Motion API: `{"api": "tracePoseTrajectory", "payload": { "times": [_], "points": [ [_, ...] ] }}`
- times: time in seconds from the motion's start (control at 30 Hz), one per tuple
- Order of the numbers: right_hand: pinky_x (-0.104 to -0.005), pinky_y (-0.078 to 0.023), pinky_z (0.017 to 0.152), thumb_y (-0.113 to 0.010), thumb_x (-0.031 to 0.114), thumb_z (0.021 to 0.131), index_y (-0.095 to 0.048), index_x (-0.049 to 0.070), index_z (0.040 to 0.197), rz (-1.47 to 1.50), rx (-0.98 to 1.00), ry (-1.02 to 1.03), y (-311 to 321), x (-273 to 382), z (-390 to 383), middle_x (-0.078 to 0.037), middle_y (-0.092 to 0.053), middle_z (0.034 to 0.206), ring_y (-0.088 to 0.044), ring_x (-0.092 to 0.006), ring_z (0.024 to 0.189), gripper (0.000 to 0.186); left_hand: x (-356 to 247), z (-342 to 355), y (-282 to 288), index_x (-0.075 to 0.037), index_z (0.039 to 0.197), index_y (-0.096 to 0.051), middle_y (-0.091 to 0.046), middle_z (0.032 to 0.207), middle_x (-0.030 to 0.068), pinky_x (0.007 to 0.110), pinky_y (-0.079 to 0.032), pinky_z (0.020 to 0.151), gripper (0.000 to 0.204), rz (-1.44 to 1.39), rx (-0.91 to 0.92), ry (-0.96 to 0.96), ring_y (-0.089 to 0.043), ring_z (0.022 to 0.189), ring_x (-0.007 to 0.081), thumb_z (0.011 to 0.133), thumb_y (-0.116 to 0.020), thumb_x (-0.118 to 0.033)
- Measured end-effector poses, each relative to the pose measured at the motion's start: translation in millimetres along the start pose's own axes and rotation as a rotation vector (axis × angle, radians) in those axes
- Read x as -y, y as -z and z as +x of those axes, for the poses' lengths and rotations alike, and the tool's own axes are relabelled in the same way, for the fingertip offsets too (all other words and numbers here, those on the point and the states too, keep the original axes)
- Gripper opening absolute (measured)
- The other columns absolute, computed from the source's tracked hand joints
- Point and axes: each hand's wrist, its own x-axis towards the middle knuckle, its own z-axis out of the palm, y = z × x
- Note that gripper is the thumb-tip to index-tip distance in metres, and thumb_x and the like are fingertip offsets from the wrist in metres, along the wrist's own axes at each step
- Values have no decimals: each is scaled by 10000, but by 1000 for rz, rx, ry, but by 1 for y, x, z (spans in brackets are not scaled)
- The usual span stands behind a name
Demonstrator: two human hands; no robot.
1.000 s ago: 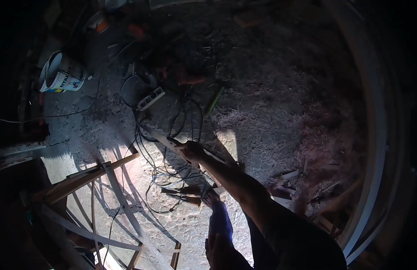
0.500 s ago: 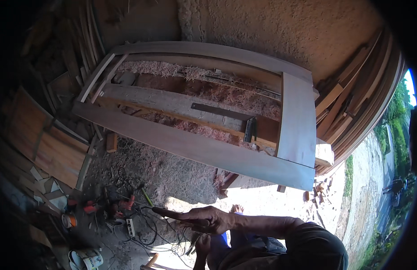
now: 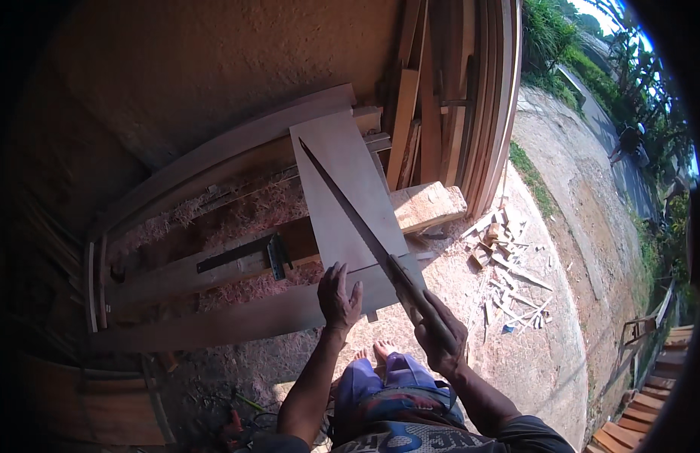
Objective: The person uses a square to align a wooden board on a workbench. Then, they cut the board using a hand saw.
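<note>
A handsaw (image 3: 342, 198) with a long tapering blade is in my right hand (image 3: 444, 336), whose fingers wrap round its handle. Its blade slants up and left over the wide crosspiece (image 3: 327, 166) of a wooden frame, near the joint with the long near board (image 3: 236, 321). My left hand (image 3: 340, 298) rests at that near board, just left of the joint, fingers stretched and thumb apart, holding nothing. A dark try square (image 3: 233, 255) lies on a beam inside the frame.
Long planks (image 3: 448, 113) lean upright against the wall at the far right. A thick timber end (image 3: 433, 208) juts out under the frame. Wood offcuts (image 3: 505, 257) litter the sunlit ground, and shavings lie below the frame. Tools and cables (image 3: 233, 423) sit at the lower left.
The view has swung right toward the frame's right end. My hands have moved from near my body to the corner; the saw's blade now lies over the crosspiece, and my left hand is at the board.
</note>
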Motion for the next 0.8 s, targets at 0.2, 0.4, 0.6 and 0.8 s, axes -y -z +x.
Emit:
{"api": "tracePoseTrajectory", "payload": {
  "times": [0.2, 0.4, 0.6, 0.8],
  "points": [
    [-304, -576, 775, -783, 130, 899, -600, 49, 1421, 28, -170, -410, 42, -20, -75, -183, -738, 1207, -745, -181, 924, 559, -21, 28, -69, -87, 1571, -392, -391, 1612, 180, 548, -285, 1210, 726, 539, 276, -153, -343, 1497, 384, 999, -539, -510],
    [-341, -591, 797, -795, 192, 916, -610, 66, 1419, -32, -324, -360, 43, -35, -117, -195, -737, 1216, -766, -268, 985, 551, -29, 29, -74, -113, 1618, -330, -296, 1683, 133, 518, -186, 1255, 699, 671, 414, -79, -240, 1560, 349, 1049, -367, -517],
    [-353, -598, 771, -787, 200, 920, -590, 73, 1438, 72, -325, -464, 45, -44, -137, -200, -740, 1194, -773, -277, 957, 568, -25, 34, -77, -127, 1625, -316, -271, 1694, 125, 520, -176, 1259, 697, 665, 451, -67, -230, 1563, 347, 1051, -361, -520],
    [-306, -561, 736, -798, 162, 910, -578, 70, 1453, 141, -257, -473, 64, -44, -154, -170, -760, 1085, -734, -169, 853, 593, -41, 18, -77, -69, 1644, -220, -194, 1710, 164, 567, -126, 1258, 913, 643, 531, -55, -138, 1583, 374, 991, -417, -676]
  ]
}}
